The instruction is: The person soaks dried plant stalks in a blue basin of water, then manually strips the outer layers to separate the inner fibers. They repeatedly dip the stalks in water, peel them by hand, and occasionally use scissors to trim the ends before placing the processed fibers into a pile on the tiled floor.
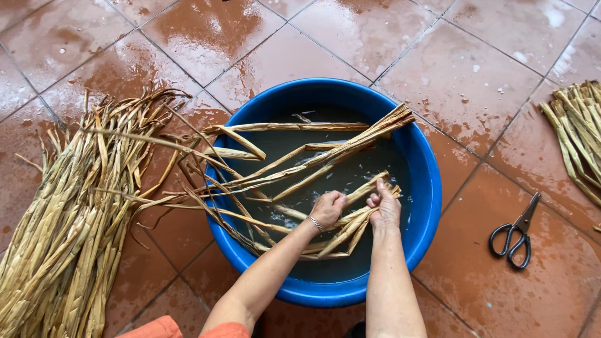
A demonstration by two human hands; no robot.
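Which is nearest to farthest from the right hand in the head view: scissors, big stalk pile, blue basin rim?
From the right hand:
1. Blue basin rim, just to its right.
2. Scissors, farther right on the tiles.
3. Big stalk pile, far left.

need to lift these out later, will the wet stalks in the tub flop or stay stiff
The stalks look fairly stiff: several span the tub rim to rim nearly straight. Thin ends curl, so tips may droop. Wet from the water, they are probably slippery in the hands.

Wet terracotta floor tiles (463, 81), pale grout lines, glossy daylight reflections
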